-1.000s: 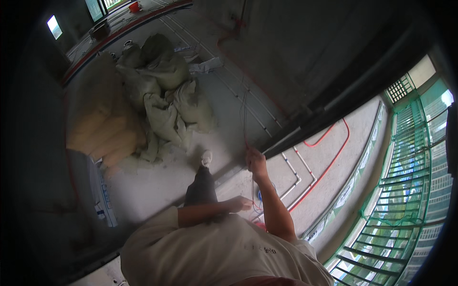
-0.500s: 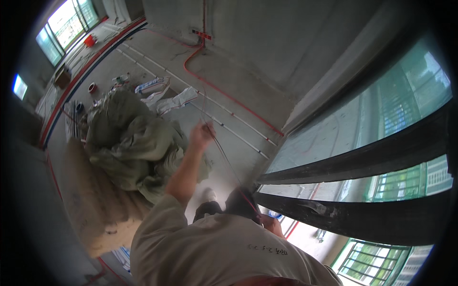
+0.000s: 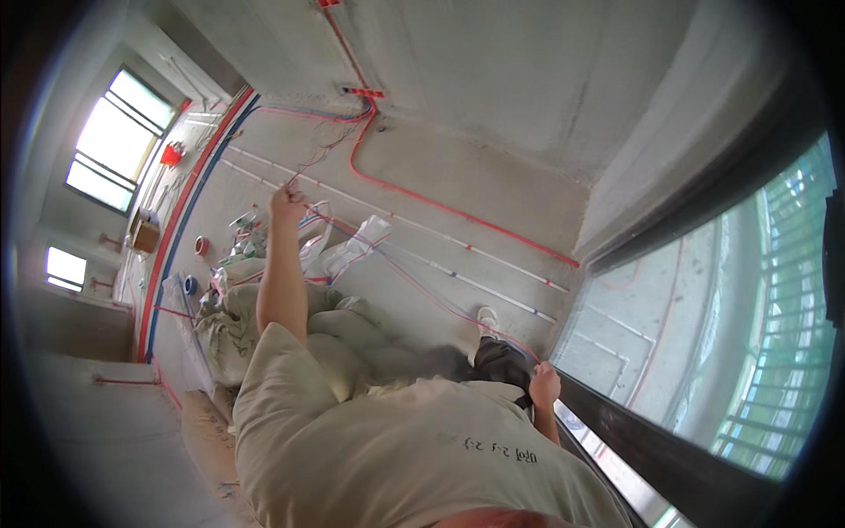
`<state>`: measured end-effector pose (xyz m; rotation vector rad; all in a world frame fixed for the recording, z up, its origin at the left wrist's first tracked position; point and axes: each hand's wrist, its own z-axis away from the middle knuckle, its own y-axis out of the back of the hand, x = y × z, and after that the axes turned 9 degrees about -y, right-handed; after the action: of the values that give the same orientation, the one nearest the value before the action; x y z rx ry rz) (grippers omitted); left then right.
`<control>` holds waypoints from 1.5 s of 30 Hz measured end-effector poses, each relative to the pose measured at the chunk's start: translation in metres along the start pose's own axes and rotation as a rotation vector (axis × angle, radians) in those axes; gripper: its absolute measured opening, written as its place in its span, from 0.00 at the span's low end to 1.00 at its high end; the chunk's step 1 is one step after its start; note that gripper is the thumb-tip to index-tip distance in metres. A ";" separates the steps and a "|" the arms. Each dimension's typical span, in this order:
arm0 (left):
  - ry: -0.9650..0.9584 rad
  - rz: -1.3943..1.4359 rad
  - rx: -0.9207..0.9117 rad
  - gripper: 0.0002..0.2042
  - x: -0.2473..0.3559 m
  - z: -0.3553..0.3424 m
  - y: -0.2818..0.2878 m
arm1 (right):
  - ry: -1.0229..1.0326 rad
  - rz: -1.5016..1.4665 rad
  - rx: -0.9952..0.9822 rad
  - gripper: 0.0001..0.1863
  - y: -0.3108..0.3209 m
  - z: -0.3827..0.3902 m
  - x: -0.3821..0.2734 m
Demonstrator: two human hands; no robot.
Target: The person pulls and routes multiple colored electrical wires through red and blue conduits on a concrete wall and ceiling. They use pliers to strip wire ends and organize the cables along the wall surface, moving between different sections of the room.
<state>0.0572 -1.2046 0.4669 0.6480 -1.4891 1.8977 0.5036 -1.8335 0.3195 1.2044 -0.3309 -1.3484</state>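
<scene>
My left hand (image 3: 286,204) is stretched far out ahead, its fingers closed on thin red and blue electrical wires (image 3: 437,301). From it the wires run slackly across to my right hand (image 3: 545,384), which is closed around them beside the dark window frame. Beyond my left hand, loose wire ends (image 3: 327,151) reach toward a red box strip (image 3: 363,92) low on the concrete wall. Under my left arm lies a heap of greenish-grey sacks (image 3: 352,339). My shoe (image 3: 488,320) shows on the floor near the wires.
White conduits (image 3: 475,252) and a red conduit (image 3: 440,209) cross the concrete floor. Red and blue pipes (image 3: 180,211) run along the left. White plastic bags (image 3: 356,245), tape rolls (image 3: 202,245) and a cardboard box (image 3: 145,236) lie about. A dark-framed glass pane (image 3: 651,431) stands at my right.
My left hand has moved farther out and to the left, with the wires stretching longer between my hands. My body has turned, and my right hand has come more into view.
</scene>
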 end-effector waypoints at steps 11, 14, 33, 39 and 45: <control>0.484 -0.178 -0.406 0.13 -0.224 0.113 -0.130 | 0.293 -0.432 -0.754 0.27 -0.050 -0.212 -0.455; 0.665 -0.219 -0.731 0.13 -0.260 0.097 -0.117 | -0.050 -0.415 -1.109 0.25 -0.099 -0.227 -0.566; 0.654 -0.012 0.319 0.20 -0.134 -0.617 -0.078 | 0.548 0.324 -0.653 0.15 -0.099 -0.200 -0.588; 0.608 -0.186 0.312 0.15 -0.173 -0.586 -0.043 | 0.112 0.431 -0.474 0.20 -0.135 -0.277 -0.508; 0.818 -0.069 0.133 0.16 -0.137 -0.531 -0.068 | 0.366 0.000 -0.522 0.23 -0.269 -0.426 -0.858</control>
<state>0.2019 -0.7028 0.2867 -0.0523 -0.8066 1.8752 0.4472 -0.8400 0.2993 0.9760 0.2703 -1.0920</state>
